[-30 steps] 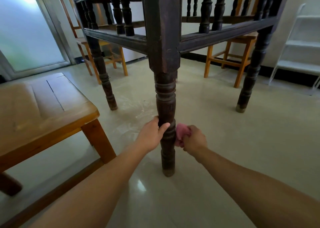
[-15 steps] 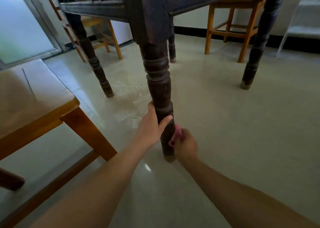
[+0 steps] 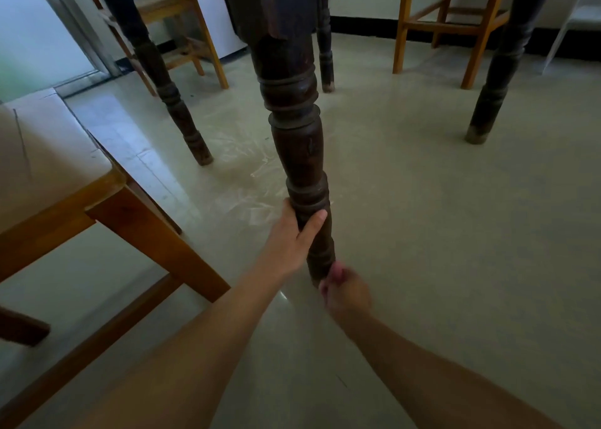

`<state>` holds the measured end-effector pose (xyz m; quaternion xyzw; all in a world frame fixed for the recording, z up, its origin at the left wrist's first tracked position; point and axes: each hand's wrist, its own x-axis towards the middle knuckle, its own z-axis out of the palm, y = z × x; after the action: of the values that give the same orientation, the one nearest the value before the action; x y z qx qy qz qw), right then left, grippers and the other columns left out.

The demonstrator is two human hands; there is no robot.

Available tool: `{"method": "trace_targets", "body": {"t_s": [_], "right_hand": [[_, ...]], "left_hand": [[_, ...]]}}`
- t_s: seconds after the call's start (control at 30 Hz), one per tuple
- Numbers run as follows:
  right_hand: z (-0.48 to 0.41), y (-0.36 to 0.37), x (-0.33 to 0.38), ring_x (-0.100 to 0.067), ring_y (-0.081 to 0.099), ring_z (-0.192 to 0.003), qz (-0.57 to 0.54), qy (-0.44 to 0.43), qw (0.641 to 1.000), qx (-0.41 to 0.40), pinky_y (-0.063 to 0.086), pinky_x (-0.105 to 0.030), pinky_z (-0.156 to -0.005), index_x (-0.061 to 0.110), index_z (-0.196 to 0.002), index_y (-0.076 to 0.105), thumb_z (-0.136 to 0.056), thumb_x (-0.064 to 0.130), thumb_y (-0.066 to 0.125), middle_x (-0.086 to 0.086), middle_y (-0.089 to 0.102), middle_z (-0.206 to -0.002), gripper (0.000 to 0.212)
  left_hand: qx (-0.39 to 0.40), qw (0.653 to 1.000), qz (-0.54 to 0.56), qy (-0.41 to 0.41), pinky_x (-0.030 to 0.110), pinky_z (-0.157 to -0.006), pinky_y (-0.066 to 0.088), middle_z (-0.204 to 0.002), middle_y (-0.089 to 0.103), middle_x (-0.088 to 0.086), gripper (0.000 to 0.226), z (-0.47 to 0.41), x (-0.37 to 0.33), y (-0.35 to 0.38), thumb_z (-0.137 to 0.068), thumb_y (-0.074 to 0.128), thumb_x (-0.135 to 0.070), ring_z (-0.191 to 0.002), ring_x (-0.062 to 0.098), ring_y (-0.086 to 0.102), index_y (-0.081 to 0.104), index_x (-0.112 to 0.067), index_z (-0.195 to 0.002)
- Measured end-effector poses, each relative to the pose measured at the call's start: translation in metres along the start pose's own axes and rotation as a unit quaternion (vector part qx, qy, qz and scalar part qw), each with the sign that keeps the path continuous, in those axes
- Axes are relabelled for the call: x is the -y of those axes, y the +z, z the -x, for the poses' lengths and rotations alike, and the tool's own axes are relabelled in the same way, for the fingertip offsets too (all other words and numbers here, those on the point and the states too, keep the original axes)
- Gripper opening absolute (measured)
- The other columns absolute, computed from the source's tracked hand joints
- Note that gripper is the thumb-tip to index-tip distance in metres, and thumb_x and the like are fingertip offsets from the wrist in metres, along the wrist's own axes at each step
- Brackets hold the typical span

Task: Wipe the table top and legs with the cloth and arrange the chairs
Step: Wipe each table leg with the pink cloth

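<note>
Down at floor level, the near leg [image 3: 297,155] of the surface stands dark and turned, and everything else sits around it. The person's left hand [image 3: 292,240] grips its lower part, fingers curled behind and thumb laid across the front. Just below, at the foot of that leg, the right hand [image 3: 346,293] is closed round a pink cloth [image 3: 336,271] pressed against the wood; this hand is blurred, so its fingers are hard to make out. To the left of the near leg stands a light wooden chair [image 3: 48,168]. Beyond it are three more dark legs [image 3: 172,103], and two other wooden chairs [image 3: 452,28] stand farther back. Pale scuff marks [image 3: 247,168] streak the floor [image 3: 422,233] just behind the leg.
</note>
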<state>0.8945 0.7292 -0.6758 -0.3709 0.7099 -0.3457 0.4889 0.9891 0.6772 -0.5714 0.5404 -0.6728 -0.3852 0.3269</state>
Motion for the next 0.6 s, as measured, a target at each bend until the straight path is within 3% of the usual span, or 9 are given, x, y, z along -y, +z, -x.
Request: {"method": "trace_targets", "body": {"t_s": [0.07, 0.1, 0.17, 0.23, 0.3, 0.37, 0.47, 0.57, 0.6], "right_hand": [[0.022, 0.005, -0.014, -0.013, 0.06, -0.052, 0.023, 0.077, 0.988, 0.135, 0.05, -0.019, -0.051, 0.004, -0.08, 0.07, -0.094, 0.0, 0.043, -0.006, 0.071, -0.066, 0.03], [0.015, 0.001, -0.017, -0.013, 0.061, -0.047, 0.029, 0.077, 0.987, 0.136, 0.056, -0.024, -0.053, 0.005, -0.074, 0.072, -0.09, -0.002, 0.045, -0.005, 0.071, -0.061, 0.033], [-0.014, -0.011, -0.013, -0.018, 0.067, -0.056, 0.038, 0.051, 0.996, 0.064, 0.062, -0.036, -0.069, 0.008, -0.073, 0.074, -0.086, 0.003, 0.051, -0.006, 0.074, -0.068, 0.027], [-0.044, -0.027, 0.0, -0.024, 0.07, -0.077, 0.081, 0.049, 0.994, -0.054, 0.058, -0.037, -0.08, 0.013, -0.08, 0.067, -0.085, 0.009, 0.056, -0.006, 0.073, -0.083, 0.013], [-0.061, -0.03, 0.005, -0.021, 0.069, -0.083, 0.044, 0.017, 0.992, -0.115, 0.057, -0.034, -0.081, 0.023, -0.083, 0.06, -0.086, 0.01, 0.057, -0.004, 0.069, -0.086, 0.014], [-0.055, -0.012, -0.002, -0.008, 0.068, -0.08, 0.02, -0.008, 0.997, -0.08, 0.053, -0.021, -0.072, 0.028, -0.087, 0.062, -0.092, 0.015, 0.057, 0.003, 0.067, -0.083, 0.015], [-0.026, 0.012, -0.036, -0.02, 0.067, -0.078, 0.071, 0.031, 0.997, -0.025, 0.051, -0.028, -0.068, 0.022, -0.097, 0.07, -0.087, 0.025, 0.06, 0.001, 0.071, -0.084, 0.014], [-0.01, -0.003, -0.027, -0.018, 0.061, -0.052, 0.069, 0.081, 0.981, 0.162, 0.053, -0.028, -0.054, 0.012, -0.076, 0.077, -0.079, 0.015, 0.058, -0.007, 0.072, -0.069, 0.02], [-0.014, -0.012, -0.019, -0.018, 0.058, -0.047, 0.046, 0.105, 0.978, 0.173, 0.049, -0.024, -0.047, 0.007, -0.074, 0.077, -0.082, 0.011, 0.057, -0.01, 0.07, -0.067, 0.022]], "left_hand": [[0.002, 1.0, -0.009, 0.002, 0.036, -0.098, 0.042, -0.119, 0.053, -0.011, 0.051, 0.002, 0.005, 0.003, -0.091, 0.057, -0.042, -0.116, 0.017, 0.053, 0.033, -0.031, -0.135], [0.005, 1.0, -0.013, 0.005, 0.038, -0.1, 0.043, -0.121, 0.053, -0.01, 0.053, 0.001, 0.007, 0.004, -0.091, 0.058, -0.042, -0.118, 0.019, 0.053, 0.031, -0.031, -0.135], [0.01, 1.0, -0.014, 0.006, 0.041, -0.102, 0.042, -0.128, 0.053, -0.005, 0.06, -0.002, 0.01, 0.005, -0.09, 0.06, -0.039, -0.122, 0.02, 0.051, 0.028, -0.029, -0.139], [0.009, 1.0, -0.015, 0.009, 0.04, -0.103, 0.042, -0.133, 0.052, -0.002, 0.064, -0.003, 0.012, 0.005, -0.09, 0.061, -0.037, -0.123, 0.019, 0.05, 0.025, -0.027, -0.142], [0.008, 1.0, -0.016, 0.013, 0.039, -0.103, 0.042, -0.133, 0.052, -0.001, 0.064, -0.003, 0.014, 0.006, -0.09, 0.062, -0.035, -0.123, 0.019, 0.051, 0.024, -0.026, -0.142], [0.011, 1.0, -0.02, 0.01, 0.041, -0.102, 0.044, -0.132, 0.053, 0.0, 0.064, -0.004, 0.015, 0.006, -0.09, 0.061, -0.037, -0.12, 0.02, 0.052, 0.024, -0.026, -0.14], [0.013, 1.0, -0.021, 0.015, 0.038, -0.1, 0.044, -0.126, 0.052, -0.004, 0.062, -0.005, 0.015, 0.004, -0.09, 0.061, -0.037, -0.117, 0.018, 0.053, 0.025, -0.025, -0.139], [0.025, 0.999, -0.021, 0.021, 0.031, -0.094, 0.041, -0.12, 0.05, -0.008, 0.06, -0.004, 0.014, 0.002, -0.091, 0.06, -0.035, -0.112, 0.012, 0.05, 0.026, -0.022, -0.138], [0.027, 0.999, -0.022, 0.022, 0.031, -0.095, 0.042, -0.122, 0.051, -0.007, 0.06, -0.004, 0.013, 0.001, -0.091, 0.06, -0.035, -0.112, 0.013, 0.051, 0.025, -0.022, -0.139]]}}
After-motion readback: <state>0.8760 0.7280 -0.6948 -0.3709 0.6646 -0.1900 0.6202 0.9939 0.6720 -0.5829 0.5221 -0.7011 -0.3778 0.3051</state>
